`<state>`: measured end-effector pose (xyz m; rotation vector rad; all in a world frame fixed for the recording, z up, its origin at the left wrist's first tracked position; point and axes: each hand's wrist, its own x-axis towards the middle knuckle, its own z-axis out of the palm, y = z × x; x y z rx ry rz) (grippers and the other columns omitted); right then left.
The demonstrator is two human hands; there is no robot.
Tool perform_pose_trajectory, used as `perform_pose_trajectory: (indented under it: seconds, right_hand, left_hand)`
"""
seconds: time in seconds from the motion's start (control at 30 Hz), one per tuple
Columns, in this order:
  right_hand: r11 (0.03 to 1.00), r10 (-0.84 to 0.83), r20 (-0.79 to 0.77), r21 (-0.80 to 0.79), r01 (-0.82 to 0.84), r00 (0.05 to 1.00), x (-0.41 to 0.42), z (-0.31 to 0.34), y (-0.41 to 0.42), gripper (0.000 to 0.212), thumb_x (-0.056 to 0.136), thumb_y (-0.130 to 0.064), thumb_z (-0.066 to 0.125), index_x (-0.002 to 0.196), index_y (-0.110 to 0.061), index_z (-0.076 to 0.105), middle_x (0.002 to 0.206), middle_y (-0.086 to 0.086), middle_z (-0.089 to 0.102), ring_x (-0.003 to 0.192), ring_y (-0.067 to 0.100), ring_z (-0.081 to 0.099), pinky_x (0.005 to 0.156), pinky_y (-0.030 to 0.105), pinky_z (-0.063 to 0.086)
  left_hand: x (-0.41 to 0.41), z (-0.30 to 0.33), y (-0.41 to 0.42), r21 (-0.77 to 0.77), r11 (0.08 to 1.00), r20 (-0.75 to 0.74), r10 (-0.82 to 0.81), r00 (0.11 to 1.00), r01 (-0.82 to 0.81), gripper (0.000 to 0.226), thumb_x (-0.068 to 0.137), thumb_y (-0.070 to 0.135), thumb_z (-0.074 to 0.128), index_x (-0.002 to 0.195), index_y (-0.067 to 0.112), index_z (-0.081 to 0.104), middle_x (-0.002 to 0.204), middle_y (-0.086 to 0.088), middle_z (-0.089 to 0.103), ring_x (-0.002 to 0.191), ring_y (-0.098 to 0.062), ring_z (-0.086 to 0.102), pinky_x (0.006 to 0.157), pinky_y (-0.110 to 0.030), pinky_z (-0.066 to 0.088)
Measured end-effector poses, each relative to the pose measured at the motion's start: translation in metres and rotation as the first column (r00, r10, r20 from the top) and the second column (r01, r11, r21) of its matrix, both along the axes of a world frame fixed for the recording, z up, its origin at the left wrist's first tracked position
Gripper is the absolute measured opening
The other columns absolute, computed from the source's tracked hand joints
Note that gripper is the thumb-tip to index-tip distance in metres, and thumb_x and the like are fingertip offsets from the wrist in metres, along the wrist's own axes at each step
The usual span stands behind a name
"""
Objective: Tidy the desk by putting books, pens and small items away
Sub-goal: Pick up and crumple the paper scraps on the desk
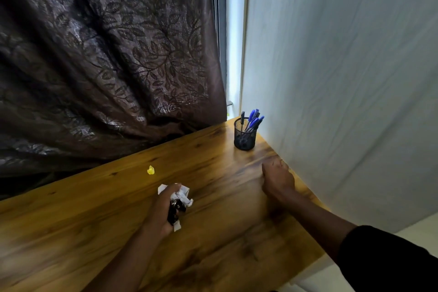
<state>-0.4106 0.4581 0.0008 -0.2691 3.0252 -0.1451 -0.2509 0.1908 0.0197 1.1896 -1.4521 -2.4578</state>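
Note:
My left hand (163,211) hovers over the middle of the wooden desk (99,218) and grips a bundle of crumpled white paper (183,194) together with small black items (176,208). A small yellow scrap (150,170) lies on the desk just beyond that hand. My right hand (277,179) is near the desk's right edge with its fingers curled under and motion-blurred; nothing shows in it. A black mesh pen holder (244,136) with several blue pens (254,119) stands in the far right corner.
A dark leaf-patterned curtain (106,54) hangs along the desk's far edge. A pale wall (343,78) runs close to the desk's right side, with a bright window strip (233,31) between curtain and wall.

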Motion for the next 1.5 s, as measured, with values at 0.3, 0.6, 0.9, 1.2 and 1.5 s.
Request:
perform_pose_trajectory:
  seconds: [0.3, 0.6, 0.9, 1.2, 1.5]
  right_hand:
    - [0.797, 0.216, -0.06, -0.565, -0.212, 0.975, 0.032, 0.013, -0.068, 0.016, 0.08, -0.001, 0.072, 0.088, -0.015, 0.069, 0.094, 0.005, 0.067, 0.084, 0.021, 0.065, 0.072, 0.036, 0.056]
    - [0.444, 0.482, -0.212, -0.778, -0.446, 0.85, 0.129, 0.067, -0.178, 0.009, 0.093, -0.02, 0.071, 0.09, -0.027, 0.066, 0.091, -0.02, 0.062, 0.087, -0.007, 0.057, 0.074, 0.009, 0.047]
    - [0.459, 0.546, -0.384, -0.606, -0.649, 0.745, 0.169, 0.064, -0.232, 0.006, 0.09, -0.033, 0.071, 0.095, -0.029, 0.072, 0.097, -0.013, 0.072, 0.095, 0.007, 0.058, 0.087, 0.035, 0.046]
    - [0.587, 0.55, -0.408, -0.431, -0.685, 0.729, 0.212, 0.041, -0.278, 0.051, 0.106, -0.049, 0.034, 0.121, -0.02, 0.074, 0.134, 0.005, 0.066, 0.131, 0.024, 0.056, 0.12, 0.036, 0.027]
    - [0.317, 0.837, -0.406, -0.185, -0.93, 0.366, 0.202, 0.039, -0.269, 0.052, 0.108, -0.042, 0.037, 0.156, -0.022, 0.04, 0.165, -0.002, 0.035, 0.159, 0.02, 0.005, 0.126, 0.054, 0.011]
  left_hand:
    - [0.01, 0.0, 0.0, 0.062, 0.998, -0.01, 0.015, 1.0, -0.015, 0.014, 0.092, 0.024, 0.071, 0.09, 0.011, 0.067, 0.083, -0.01, 0.07, 0.076, -0.023, 0.069, 0.074, -0.036, 0.056]
    - [0.027, 0.004, -0.02, 0.242, 0.965, -0.217, 0.152, 0.964, -0.098, 0.037, 0.099, 0.036, 0.057, 0.099, 0.007, 0.079, 0.102, -0.017, 0.076, 0.082, -0.027, 0.075, 0.072, -0.037, 0.059]
    - [0.058, 0.008, -0.051, 0.387, 0.901, -0.252, 0.31, 0.917, -0.198, 0.047, 0.1, 0.047, 0.05, 0.089, 0.009, 0.076, 0.09, -0.013, 0.072, 0.085, -0.029, 0.073, 0.078, -0.04, 0.052]
    - [0.079, 0.011, -0.081, 0.479, 0.851, -0.35, 0.409, 0.843, -0.215, 0.064, 0.099, 0.056, 0.04, 0.102, -0.002, 0.066, 0.105, -0.022, 0.064, 0.103, -0.037, 0.065, 0.094, -0.045, 0.056]
    - [0.087, -0.013, -0.118, 0.408, 0.876, -0.351, 0.41, 0.842, -0.256, 0.06, 0.105, 0.046, 0.037, 0.087, 0.005, 0.077, 0.088, -0.011, 0.072, 0.081, -0.025, 0.073, 0.077, -0.033, 0.06]
